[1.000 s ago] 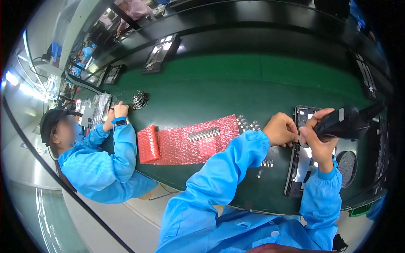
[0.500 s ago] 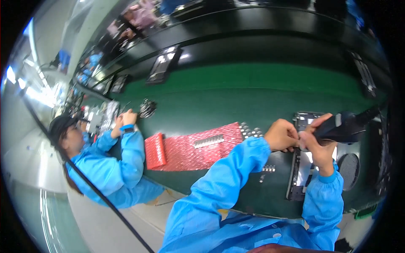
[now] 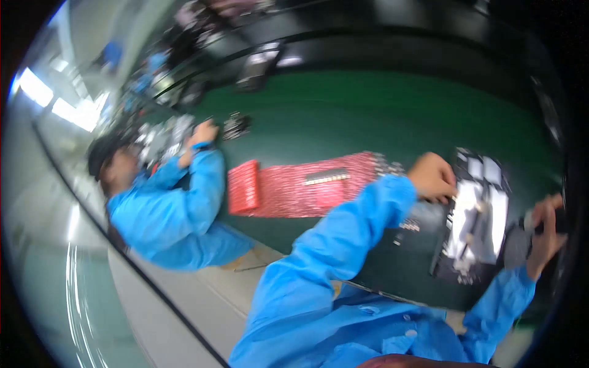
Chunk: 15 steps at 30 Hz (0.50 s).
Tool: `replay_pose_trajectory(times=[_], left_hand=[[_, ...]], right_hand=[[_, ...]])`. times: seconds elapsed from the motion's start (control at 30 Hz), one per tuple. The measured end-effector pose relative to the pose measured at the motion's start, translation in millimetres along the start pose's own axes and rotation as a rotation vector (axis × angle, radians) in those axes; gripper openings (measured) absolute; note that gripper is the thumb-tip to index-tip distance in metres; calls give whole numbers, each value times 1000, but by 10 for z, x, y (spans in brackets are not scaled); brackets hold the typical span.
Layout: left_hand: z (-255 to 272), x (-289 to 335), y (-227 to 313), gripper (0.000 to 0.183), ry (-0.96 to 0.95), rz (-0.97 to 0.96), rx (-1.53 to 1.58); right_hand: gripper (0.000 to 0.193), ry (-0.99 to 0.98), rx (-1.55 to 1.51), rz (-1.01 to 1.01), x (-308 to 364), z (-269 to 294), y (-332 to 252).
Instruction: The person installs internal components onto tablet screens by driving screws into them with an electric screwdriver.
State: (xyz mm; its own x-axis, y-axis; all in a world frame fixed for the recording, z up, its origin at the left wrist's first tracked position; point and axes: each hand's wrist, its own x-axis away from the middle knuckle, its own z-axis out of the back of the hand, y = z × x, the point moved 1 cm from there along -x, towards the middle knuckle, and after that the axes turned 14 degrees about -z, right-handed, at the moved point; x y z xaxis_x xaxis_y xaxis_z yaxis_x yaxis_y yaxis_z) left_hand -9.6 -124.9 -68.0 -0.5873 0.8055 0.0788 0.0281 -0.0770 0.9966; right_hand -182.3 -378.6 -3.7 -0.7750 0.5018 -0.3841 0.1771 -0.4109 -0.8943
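My left hand point(image 3: 432, 176) curls at the black-rimmed rectangular device's point(image 3: 464, 221) left edge, right of frame — grip unclear. My right hand point(image 3: 543, 239), far right, blurs — I can't tell its hold. Smooth green tabletop point(image 3: 343, 122) stretches above dimpled red bubble wrap point(image 3: 282, 190).

Blur softens everything, your right fingers point(image 3: 547, 228) included; white lamps point(image 3: 35, 88) glare at upper left, your worktop point(image 3: 307, 129) looks dim, lines bend toward the dark rim.

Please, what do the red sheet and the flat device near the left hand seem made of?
Red sheet: probably glossy plastic bubble film, from its many small glints.
Flat device: its bright panels look smooth, perhaps metal, from their strong shine; blur leaves its dark frame open.
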Motion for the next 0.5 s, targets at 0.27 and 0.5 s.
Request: replay_pose_trajectory(times=[0.27,0.5], left_hand=[[32,36,113,16,98,115,-107],[-120,-48,111,19,90,116,-145]], right_hand=[[29,301,-446,-86,-36,291,98],[31,198,-432,120,9,495,212]])
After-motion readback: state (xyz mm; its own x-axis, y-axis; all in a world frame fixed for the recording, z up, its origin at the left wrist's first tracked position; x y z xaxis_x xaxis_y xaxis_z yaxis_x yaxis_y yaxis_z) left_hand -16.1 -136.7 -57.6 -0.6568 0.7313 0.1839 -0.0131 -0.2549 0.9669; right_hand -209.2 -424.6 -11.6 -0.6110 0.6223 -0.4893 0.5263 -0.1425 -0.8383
